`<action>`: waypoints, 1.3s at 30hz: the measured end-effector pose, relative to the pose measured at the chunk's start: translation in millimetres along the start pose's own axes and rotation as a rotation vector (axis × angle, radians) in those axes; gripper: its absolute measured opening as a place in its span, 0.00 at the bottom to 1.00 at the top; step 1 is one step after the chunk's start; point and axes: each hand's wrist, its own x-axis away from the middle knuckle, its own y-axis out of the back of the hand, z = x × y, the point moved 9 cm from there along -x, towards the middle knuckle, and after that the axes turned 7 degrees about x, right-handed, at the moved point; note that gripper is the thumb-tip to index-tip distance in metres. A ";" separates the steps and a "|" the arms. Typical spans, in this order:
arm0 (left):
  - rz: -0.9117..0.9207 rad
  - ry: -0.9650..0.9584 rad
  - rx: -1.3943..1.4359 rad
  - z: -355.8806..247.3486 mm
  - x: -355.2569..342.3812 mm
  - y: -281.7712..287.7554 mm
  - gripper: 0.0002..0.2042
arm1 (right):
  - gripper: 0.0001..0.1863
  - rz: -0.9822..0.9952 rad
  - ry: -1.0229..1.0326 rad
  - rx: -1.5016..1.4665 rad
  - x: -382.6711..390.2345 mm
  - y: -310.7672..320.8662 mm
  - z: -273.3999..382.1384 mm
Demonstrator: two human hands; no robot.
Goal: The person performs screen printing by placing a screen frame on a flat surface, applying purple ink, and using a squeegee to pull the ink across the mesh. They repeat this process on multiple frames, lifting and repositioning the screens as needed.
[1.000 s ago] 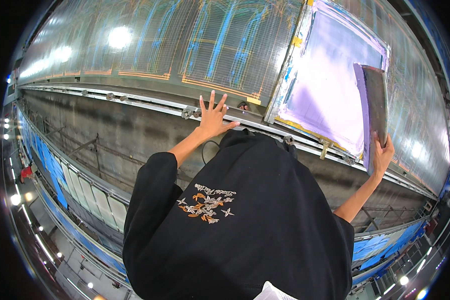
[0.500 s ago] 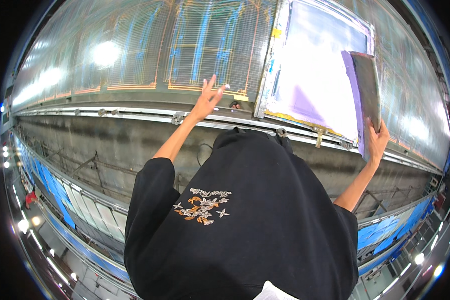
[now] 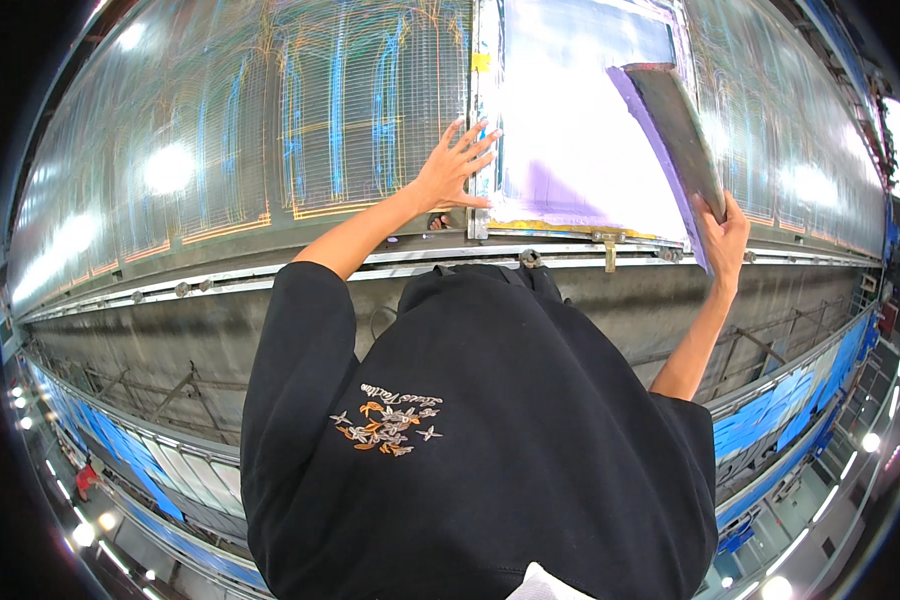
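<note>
A screen-printing frame (image 3: 485, 110) with a pale mesh lies on the long table ahead of me. Purple ink (image 3: 550, 192) smears the mesh along its near side. In my right hand (image 3: 722, 235) is the near end of a long squeegee (image 3: 678, 130), held slanting over the frame's right part, its left edge coated purple. My left hand (image 3: 453, 172) is open, fingers spread, at the frame's left side. Its fingertips overlap the frame's edge; whether they press on it I cannot tell.
The printing table (image 3: 230, 150) is streaked with blue and orange lines. A metal rail (image 3: 350, 265) with knobs runs along its near edge. A brass-coloured clamp (image 3: 610, 255) sits at the frame's near side. Behind me stand racks with blue panels (image 3: 120, 440); a person in red (image 3: 86, 478) is far off.
My left hand has moved right, from above the table to the frame's left edge, its fingers spreading. The view has shifted, so frame and squeegee appear further left; my right hand keeps its hold.
</note>
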 end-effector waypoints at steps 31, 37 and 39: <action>-0.230 1.093 0.234 61.0 279.3 -8.5 0.75 | 0.16 0.003 -0.077 -0.007 13.3 -21.4 5.8; -0.019 1.168 0.224 61.2 253.8 -34.1 0.83 | 0.15 0.003 -0.021 -0.021 9.1 -24.9 10.8; -0.009 1.158 0.218 61.5 253.1 -37.7 0.83 | 0.16 0.020 -0.043 -0.016 7.4 -22.7 7.0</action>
